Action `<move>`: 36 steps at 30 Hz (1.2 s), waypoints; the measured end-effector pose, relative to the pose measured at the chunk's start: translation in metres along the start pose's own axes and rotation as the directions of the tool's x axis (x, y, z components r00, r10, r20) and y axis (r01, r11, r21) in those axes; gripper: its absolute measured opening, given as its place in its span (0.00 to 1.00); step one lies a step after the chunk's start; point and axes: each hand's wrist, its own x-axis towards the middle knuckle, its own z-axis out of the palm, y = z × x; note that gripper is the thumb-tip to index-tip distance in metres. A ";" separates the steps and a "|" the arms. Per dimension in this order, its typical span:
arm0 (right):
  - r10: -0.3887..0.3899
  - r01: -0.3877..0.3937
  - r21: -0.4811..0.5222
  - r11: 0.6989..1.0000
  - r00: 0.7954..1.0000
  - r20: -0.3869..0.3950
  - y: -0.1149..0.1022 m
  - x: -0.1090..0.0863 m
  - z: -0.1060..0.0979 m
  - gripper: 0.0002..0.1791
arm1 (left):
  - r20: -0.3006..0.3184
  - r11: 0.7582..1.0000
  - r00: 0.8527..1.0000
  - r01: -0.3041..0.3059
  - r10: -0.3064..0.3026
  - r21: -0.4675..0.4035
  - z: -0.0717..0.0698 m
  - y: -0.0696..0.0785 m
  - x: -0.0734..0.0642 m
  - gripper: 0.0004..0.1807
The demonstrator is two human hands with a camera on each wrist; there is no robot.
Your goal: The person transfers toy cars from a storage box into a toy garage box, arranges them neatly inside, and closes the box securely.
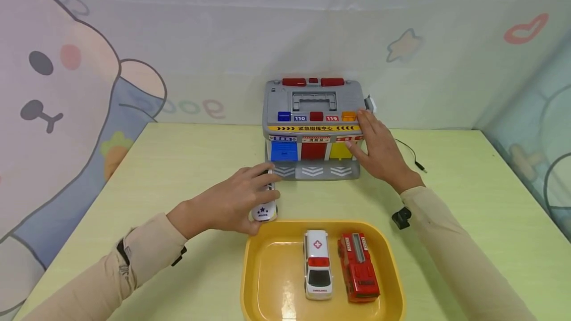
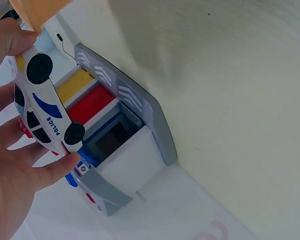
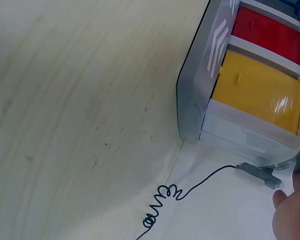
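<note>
In the head view my left hand (image 1: 236, 197) holds a white toy police car (image 1: 264, 212), fingers on one side and thumb on the other. The left wrist view shows this police car (image 2: 47, 107) from its side, with black wheels and a blue stripe. Ahead stands a grey toy emergency station (image 1: 314, 108) with a blue door (image 1: 284, 151), a red door (image 1: 314, 151) and a yellow door (image 1: 341, 150). Its blue bay (image 2: 112, 137) shows a dark opening in the left wrist view. My right hand (image 1: 381, 152) rests on the station's right front corner, fingers on the roof edge, thumb at the front.
A yellow tray (image 1: 252, 266) near me holds a toy ambulance (image 1: 318, 266) and a red toy fire engine (image 1: 359, 269). On the station's right side hangs a grey handset (image 3: 260, 175) with a coiled black cord (image 3: 162, 195). A patterned cloth (image 1: 214, 28) backs the table.
</note>
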 end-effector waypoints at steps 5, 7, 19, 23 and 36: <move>-0.004 0.004 0.010 1.000 1.000 -0.007 0.000 0.000 0.001 0.43 | -0.022 1.000 1.000 0.020 -0.020 -0.003 -0.001 -0.008 0.000 0.26; -0.009 0.009 0.015 1.000 1.000 -0.012 0.000 0.000 0.001 0.43 | -0.029 0.999 0.999 0.033 -0.033 -0.009 -0.003 -0.012 0.000 0.27; -0.016 0.017 0.021 1.000 1.000 -0.022 0.000 0.000 0.002 0.43 | -0.023 0.999 0.999 0.042 -0.043 -0.029 0.014 -0.031 0.001 0.28; -0.016 0.017 0.025 1.000 1.000 -0.021 0.000 0.000 0.002 0.42 | -0.016 0.999 1.000 0.025 -0.026 -0.028 0.022 -0.036 0.005 0.27; -0.013 0.014 0.025 1.000 1.000 -0.022 0.002 0.000 0.001 0.43 | 0.094 1.000 0.995 0.015 -0.017 0.020 0.037 -0.037 0.025 0.28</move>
